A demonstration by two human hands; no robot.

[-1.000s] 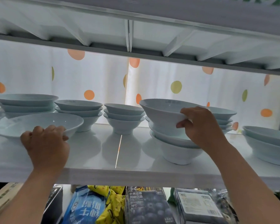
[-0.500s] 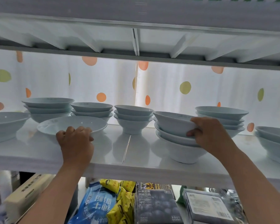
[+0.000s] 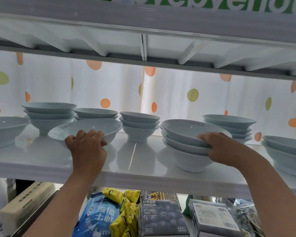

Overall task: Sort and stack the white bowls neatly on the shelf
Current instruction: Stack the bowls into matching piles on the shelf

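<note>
The glossy shelf bears stacked and single white bowls.

Left hand: fingertips hidden from me past the near rim of the front bowl.
Right hand: covers the near rim of the top bowl.
Far-left bowl: cut by the left edge.
Far-right stack: cut by the right edge.
Sign lettering: cropped at top.
Lower-left box: blurred; I can't read it.
</note>
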